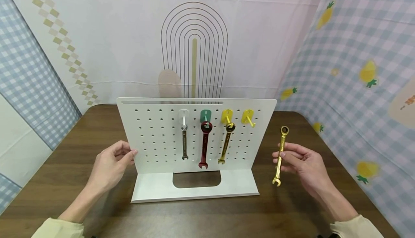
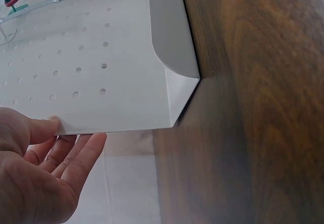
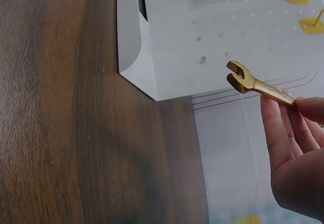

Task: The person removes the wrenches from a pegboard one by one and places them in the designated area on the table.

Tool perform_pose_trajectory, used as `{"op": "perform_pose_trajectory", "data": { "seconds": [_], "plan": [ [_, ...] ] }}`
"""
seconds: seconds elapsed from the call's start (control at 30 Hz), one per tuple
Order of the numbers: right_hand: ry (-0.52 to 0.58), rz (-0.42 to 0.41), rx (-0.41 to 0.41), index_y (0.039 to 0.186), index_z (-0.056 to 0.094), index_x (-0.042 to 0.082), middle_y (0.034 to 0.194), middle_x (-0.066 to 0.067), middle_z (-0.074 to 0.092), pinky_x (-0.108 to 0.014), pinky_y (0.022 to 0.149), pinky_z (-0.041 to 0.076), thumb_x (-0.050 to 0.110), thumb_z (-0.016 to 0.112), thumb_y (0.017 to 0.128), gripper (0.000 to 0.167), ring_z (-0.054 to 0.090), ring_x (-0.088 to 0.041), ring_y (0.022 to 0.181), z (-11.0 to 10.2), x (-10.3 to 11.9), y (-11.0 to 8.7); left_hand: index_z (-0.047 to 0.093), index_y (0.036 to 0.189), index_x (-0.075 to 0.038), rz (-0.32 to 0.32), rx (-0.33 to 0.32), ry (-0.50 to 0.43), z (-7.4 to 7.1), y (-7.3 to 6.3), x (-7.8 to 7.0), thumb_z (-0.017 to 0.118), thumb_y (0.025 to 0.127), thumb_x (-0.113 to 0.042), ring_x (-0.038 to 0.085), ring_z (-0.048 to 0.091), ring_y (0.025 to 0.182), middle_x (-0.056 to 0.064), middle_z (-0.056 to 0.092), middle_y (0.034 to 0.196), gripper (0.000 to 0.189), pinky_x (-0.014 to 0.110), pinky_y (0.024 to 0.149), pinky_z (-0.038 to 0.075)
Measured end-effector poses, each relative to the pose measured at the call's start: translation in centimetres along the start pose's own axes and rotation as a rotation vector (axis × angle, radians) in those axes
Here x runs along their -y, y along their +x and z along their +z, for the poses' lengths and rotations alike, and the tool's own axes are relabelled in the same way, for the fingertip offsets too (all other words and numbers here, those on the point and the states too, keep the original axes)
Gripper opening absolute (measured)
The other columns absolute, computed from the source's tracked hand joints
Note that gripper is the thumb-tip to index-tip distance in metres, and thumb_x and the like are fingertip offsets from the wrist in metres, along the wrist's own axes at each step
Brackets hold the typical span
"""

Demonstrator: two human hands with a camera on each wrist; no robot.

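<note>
My left hand (image 1: 111,164) pinches the left edge of a white pegboard stand (image 1: 155,187), thumb on its front face, fingers behind the edge. To the right of the board, my right hand (image 1: 303,160) holds a gold combination wrench (image 1: 279,158) between thumb and fingers, ring end up. In the right wrist view the open end of that wrench (image 3: 243,77) points away from the fingers. Hanging on the board's hooks are a small silver wrench (image 1: 184,144), a red wrench (image 1: 204,146) and another gold wrench (image 1: 226,144). The rightmost yellow hook (image 1: 249,118) bears nothing.
The stand rests on a dark wooden table (image 1: 207,218), with a cut-out in its base. A white patterned cloth (image 1: 129,43) hangs behind the table, and blue checked cloth (image 1: 350,97) runs along the right side.
</note>
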State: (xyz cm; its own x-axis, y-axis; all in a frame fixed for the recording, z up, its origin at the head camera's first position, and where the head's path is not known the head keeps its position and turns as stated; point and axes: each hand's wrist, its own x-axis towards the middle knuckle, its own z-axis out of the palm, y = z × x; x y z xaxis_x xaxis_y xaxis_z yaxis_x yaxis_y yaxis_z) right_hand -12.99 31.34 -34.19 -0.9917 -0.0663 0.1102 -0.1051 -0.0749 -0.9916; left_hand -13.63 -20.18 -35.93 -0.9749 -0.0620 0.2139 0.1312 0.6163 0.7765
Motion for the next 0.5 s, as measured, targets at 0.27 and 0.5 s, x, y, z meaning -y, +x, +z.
{"op": "perform_pose_trajectory", "data": {
  "seconds": [0.27, 0.5],
  "plan": [
    [0.018, 0.019, -0.017, 0.113, 0.076, 0.015, 0.098, -0.004, 0.083, -0.033, 0.073, 0.071, -0.007, 0.066, 0.1, 0.027, 0.081, -0.019, 0.086, -0.7, -0.5, 0.1, 0.068, 0.106, -0.002, -0.002, 0.003, 0.0, 0.0, 0.0, 0.0, 0.072, 0.103, -0.019, 0.003, 0.075, 0.078, 0.011, 0.078, 0.097, 0.017, 0.014, 0.07, 0.063],
    [0.005, 0.029, -0.027, 0.117, 0.075, 0.017, 0.101, -0.002, 0.083, -0.032, 0.072, 0.071, -0.005, 0.067, 0.101, 0.029, 0.081, -0.018, 0.087, -1.7, -0.9, 0.1, 0.068, 0.105, -0.003, 0.001, 0.002, -0.002, -0.1, -0.1, 0.0, 0.072, 0.103, -0.019, 0.003, 0.074, 0.078, 0.011, 0.078, 0.098, 0.017, 0.016, 0.07, 0.064]
  ]
}}
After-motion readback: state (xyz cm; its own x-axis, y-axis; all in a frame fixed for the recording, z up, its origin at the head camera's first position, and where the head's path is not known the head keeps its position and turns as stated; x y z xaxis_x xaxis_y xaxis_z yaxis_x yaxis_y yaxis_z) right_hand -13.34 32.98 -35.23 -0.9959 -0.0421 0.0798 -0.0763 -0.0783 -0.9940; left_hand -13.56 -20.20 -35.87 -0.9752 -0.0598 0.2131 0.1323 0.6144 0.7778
